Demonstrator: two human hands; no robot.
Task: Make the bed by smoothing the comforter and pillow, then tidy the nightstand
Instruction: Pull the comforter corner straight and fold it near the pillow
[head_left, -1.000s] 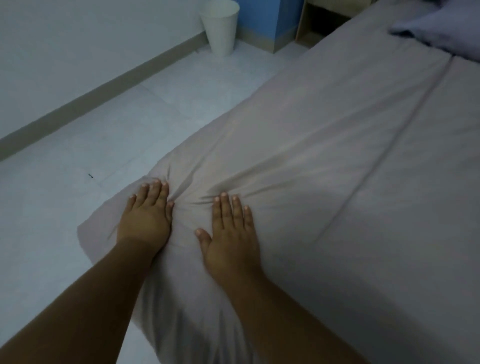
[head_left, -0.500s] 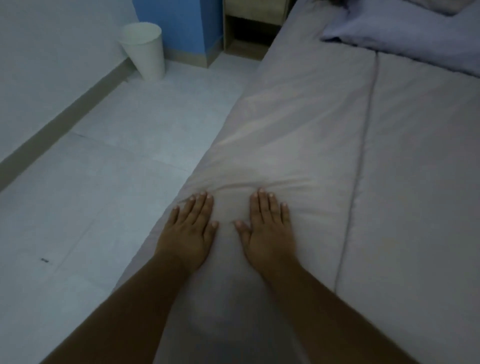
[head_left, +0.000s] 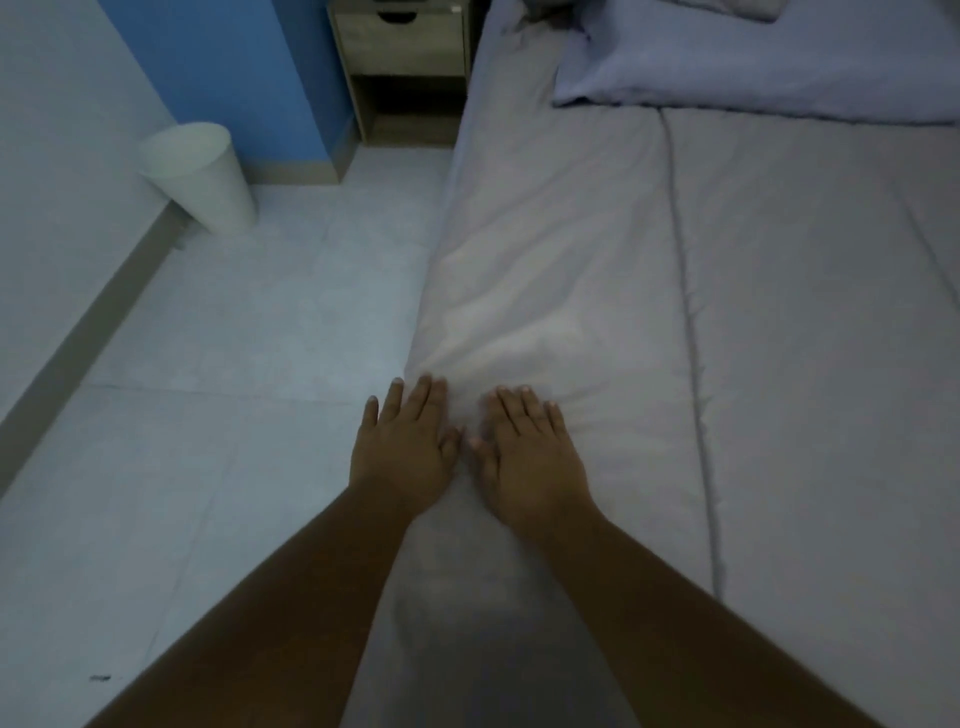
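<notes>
Comforter (head_left: 597, 249): lying spread over the bed, grey, with creases bunching along the left edge just ahead of the hands.
Left hand (head_left: 402, 449): pressing flat at the bed's left edge, fingers (head_left: 428, 397) released, gripping nothing.
Right hand (head_left: 530, 457): lying flat just beside it, fingers likewise stretched out.
Pillow (head_left: 753, 57): sitting rumpled at the head end.
Nightstand (head_left: 402, 62): standing beside the head of the bed.
Progress: smoothing looks partway; pillow and nightstand seemingly waiting.
</notes>
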